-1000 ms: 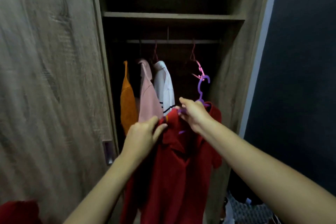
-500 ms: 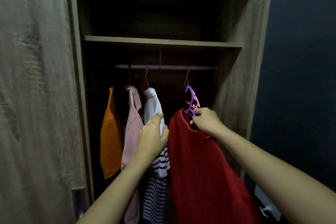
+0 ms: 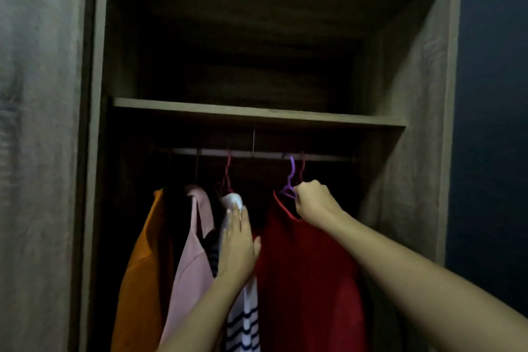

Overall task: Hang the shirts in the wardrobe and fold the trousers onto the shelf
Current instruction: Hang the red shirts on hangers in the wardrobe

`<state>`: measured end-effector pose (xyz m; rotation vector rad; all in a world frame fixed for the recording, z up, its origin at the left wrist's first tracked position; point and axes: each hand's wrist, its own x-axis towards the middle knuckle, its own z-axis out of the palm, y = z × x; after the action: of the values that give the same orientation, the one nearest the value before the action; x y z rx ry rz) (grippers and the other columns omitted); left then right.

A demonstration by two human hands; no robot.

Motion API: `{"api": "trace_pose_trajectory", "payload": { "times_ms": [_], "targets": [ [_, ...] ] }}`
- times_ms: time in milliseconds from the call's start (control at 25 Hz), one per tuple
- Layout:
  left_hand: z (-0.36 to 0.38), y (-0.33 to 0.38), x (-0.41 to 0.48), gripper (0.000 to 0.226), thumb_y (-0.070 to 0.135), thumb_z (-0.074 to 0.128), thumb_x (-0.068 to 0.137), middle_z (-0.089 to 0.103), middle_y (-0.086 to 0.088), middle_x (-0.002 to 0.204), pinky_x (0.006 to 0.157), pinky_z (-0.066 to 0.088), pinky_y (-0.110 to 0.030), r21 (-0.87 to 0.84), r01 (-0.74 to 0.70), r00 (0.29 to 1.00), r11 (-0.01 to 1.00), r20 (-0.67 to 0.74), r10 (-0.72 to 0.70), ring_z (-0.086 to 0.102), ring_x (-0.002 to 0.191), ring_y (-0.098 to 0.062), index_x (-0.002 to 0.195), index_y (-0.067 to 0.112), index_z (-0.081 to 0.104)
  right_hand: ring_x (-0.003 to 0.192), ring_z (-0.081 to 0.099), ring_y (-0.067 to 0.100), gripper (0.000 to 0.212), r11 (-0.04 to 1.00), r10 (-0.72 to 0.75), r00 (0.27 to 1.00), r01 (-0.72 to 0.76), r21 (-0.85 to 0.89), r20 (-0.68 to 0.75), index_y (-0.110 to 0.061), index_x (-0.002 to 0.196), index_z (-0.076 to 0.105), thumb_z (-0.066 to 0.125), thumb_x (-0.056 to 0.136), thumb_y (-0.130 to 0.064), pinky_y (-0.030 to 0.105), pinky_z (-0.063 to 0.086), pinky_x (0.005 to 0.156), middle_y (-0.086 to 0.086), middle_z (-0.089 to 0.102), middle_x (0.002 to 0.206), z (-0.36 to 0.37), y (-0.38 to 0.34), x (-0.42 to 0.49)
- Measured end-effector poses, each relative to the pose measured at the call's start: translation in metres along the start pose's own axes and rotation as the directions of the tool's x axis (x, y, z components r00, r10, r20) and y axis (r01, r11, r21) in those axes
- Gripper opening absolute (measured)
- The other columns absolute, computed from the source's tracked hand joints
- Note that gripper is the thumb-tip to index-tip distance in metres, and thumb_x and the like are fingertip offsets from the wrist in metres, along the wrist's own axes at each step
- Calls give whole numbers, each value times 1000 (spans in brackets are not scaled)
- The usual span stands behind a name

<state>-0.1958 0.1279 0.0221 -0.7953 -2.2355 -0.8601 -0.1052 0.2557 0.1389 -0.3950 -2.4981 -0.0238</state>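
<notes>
A red shirt [image 3: 308, 274] hangs on a purple hanger [image 3: 290, 180] whose hook sits at the wardrobe rail [image 3: 257, 154]. My right hand [image 3: 314, 203] is closed on the hanger's neck at the shirt's collar. My left hand [image 3: 237, 240] lies flat with fingers straight against the white striped shirt [image 3: 243, 323], pressing it leftward. Left of that hang a pink shirt [image 3: 194, 260] and an orange shirt [image 3: 143, 274]. No trousers are in sight.
A wooden shelf [image 3: 257, 114] runs above the rail, its compartment dark. The wardrobe's right wall [image 3: 411, 151] stands close to the red shirt. A closed wooden door panel [image 3: 37, 151] fills the left. A dark blue wall [image 3: 494, 123] is at the right.
My right hand has lifted the red shirt's hanger up to the rail. My left hand opened flat against the striped shirt. The view tilted upward.
</notes>
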Motion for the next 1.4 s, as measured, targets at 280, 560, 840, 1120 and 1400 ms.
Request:
{"api": "trace_pose_trajectory", "payload": {
  "times_ms": [280, 560, 840, 1120, 1400],
  "targets": [
    [16, -14, -2, 71, -7, 40, 91, 15, 5, 153, 91, 50, -34, -374, 20, 978, 927, -184, -95, 56, 117, -30, 146, 23, 7, 107, 60, 37, 25, 1000, -22, 999, 23, -9, 24, -2, 107, 63, 55, 84, -7, 39, 50, 87, 22, 62, 114, 15, -7, 82],
    [20, -8, 4, 70, 11, 32, 85, 1, 15, 150, 79, 50, -19, -356, 12, 994, 935, -98, -50, 64, 97, -17, 143, 27, -3, 141, 26, 30, 44, 1000, -19, 997, 19, -2, 79, 1, 143, 28, 28, 100, -10, 36, 17, 116, 20, 26, 152, 48, -17, 145],
    [16, -5, 5, 67, 0, 37, 88, 5, 9, 150, 96, 38, -13, -311, -18, 995, 950, -102, -15, 48, 126, -18, 147, 16, 9, 139, 30, 33, 47, 992, -61, 983, 79, -97, 175, -4, 142, 33, 37, 96, -11, 39, 23, 115, 20, 29, 150, 67, -15, 140],
    [4, 5, -12, 63, 21, 44, 97, 15, -3, 158, 103, 33, -20, -237, -26, 1000, 971, -16, 23, 38, 136, -18, 150, 17, 11, 107, 58, 39, 31, 985, -164, 984, 168, 49, -74, -4, 116, 59, 48, 90, -17, 38, 47, 88, 21, 60, 118, 44, -14, 89],
    [-41, -29, -103, 59, 18, 45, 94, 32, -4, 152, 102, 21, -7, -158, 91, 993, 983, 93, -77, 39, 135, -19, 148, 10, 23, 93, 65, 26, 28, 702, -336, 879, 474, 532, -339, -8, 102, 70, 50, 83, -4, 33, 49, 86, 10, 71, 98, 53, -81, -4]
  ]
}}
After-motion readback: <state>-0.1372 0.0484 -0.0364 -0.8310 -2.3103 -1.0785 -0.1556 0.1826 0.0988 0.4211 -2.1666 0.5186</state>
